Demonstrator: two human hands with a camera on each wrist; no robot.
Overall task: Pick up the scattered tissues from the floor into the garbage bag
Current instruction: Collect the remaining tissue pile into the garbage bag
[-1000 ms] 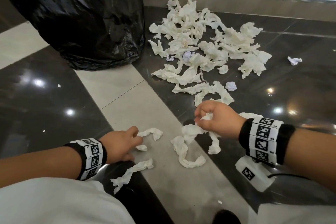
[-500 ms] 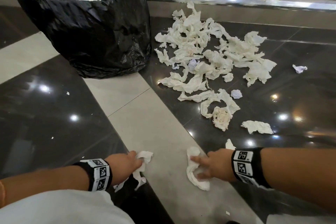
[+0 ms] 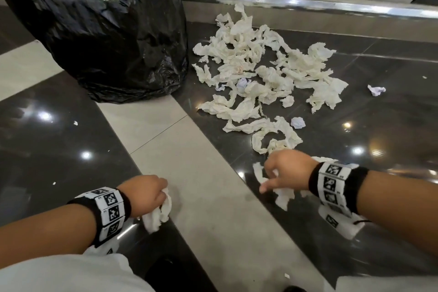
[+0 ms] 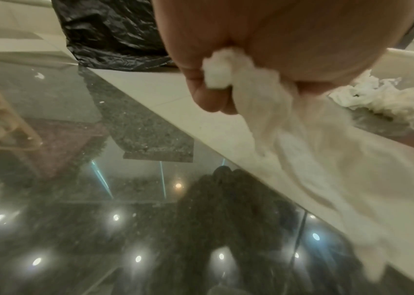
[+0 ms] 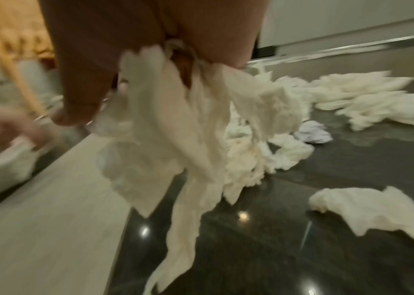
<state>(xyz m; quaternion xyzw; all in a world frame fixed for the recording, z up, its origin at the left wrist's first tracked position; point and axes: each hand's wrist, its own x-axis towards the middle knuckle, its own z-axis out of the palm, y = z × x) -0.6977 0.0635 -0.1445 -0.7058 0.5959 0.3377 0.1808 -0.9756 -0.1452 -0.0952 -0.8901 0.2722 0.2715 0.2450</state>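
A black garbage bag (image 3: 113,42) stands open at the far left with white tissue inside its mouth. A wide heap of crumpled white tissues (image 3: 260,78) lies on the dark floor to its right. My left hand (image 3: 147,194) grips a bunch of tissue (image 3: 157,216) just above the pale floor strip; the left wrist view shows that tissue (image 4: 289,139) hanging from my curled fingers (image 4: 200,83). My right hand (image 3: 284,173) holds several long tissue strips (image 5: 183,139) that dangle below it, near the heap's front edge.
A raised step with a metal edge (image 3: 308,7) runs behind the heap. Small paper balls (image 3: 298,122) (image 3: 376,90) lie apart on the glossy dark tiles. One loose tissue (image 5: 377,211) lies near my right wrist. My white-clothed knees fill the bottom corners.
Both hands have risen from the floor with tissues in their grip. The right hand has moved forward to the heap's near edge, lifting the strip it was touching on the pale tile.
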